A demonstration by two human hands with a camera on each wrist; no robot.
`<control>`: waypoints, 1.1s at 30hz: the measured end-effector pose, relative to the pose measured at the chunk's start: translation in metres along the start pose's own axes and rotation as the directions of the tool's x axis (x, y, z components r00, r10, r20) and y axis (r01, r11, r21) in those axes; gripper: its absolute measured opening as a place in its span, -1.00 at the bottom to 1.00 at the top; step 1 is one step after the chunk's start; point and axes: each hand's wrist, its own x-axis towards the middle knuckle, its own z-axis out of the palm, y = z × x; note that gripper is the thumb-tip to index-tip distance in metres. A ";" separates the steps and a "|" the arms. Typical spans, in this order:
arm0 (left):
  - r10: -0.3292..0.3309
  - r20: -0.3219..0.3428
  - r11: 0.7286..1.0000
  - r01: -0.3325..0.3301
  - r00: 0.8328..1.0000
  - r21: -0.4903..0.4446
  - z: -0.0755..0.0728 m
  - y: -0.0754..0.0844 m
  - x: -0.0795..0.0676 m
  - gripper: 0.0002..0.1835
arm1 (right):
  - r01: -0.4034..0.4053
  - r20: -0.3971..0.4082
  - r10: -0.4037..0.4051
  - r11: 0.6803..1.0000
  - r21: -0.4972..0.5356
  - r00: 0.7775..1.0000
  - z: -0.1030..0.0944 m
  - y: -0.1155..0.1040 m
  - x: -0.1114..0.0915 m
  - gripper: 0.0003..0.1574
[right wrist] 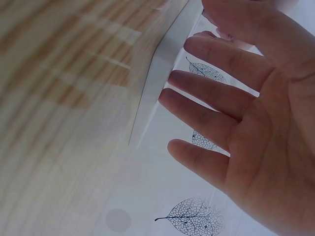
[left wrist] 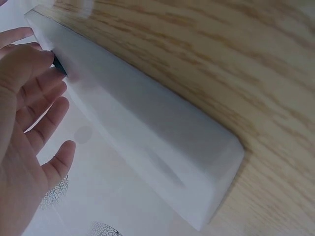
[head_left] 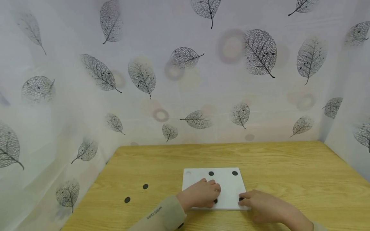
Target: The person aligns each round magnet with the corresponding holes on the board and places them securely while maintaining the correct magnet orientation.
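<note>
A white rectangular board (head_left: pixel 229 187) lies on the wooden table. Over its front middle, my left hand (head_left: pixel 200 193) pinches a small black disc (left wrist: pixel 59 65) between thumb and forefinger, its other fingers spread loosely. At the front right corner, my right hand (head_left: pixel 264 205) has thumb and forefinger on either side of another black disc (head_left: pixel 241 199); its remaining fingers (right wrist: pixel 206 105) extend beside the board's edge. Two more discs sit on the board, one at the back middle (head_left: pixel 211 173) and one at the back right (head_left: pixel 235 173). A faint round mark (head_left: pixel 189 173) shows at the back left.
To the left of the board, two loose black discs lie on the table, a farther one (head_left: pixel 145 186) and a nearer one (head_left: pixel 127 200). Pale leaf-printed sheeting (head_left: pixel 185 80) stands along the back and both sides of the wooden table (head_left: pixel 162 160).
</note>
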 end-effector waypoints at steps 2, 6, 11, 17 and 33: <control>-0.002 0.006 1.000 0.002 1.000 -0.008 0.000 0.000 0.000 -0.69 | -0.001 0.002 0.001 1.000 0.002 1.000 0.000 0.000 0.000 -0.49; -0.004 0.011 1.000 0.004 1.000 -0.015 0.000 0.000 0.001 -0.69 | -0.015 0.015 0.014 1.000 0.018 1.000 0.001 0.000 0.000 -0.48; 0.001 0.002 1.000 -0.001 1.000 -0.010 0.000 0.000 0.000 -0.69 | -0.010 0.012 0.010 1.000 0.016 1.000 0.001 0.001 0.001 -0.48; 0.005 -0.015 1.000 -0.005 1.000 0.013 -0.002 -0.001 -0.002 -0.74 | -0.007 0.006 0.006 1.000 0.009 1.000 0.001 0.001 0.001 -0.48; 0.029 -0.066 0.999 -0.026 0.997 0.043 0.000 -0.001 -0.003 -0.81 | -0.005 0.011 0.005 1.000 0.007 1.000 0.000 0.000 0.001 -0.48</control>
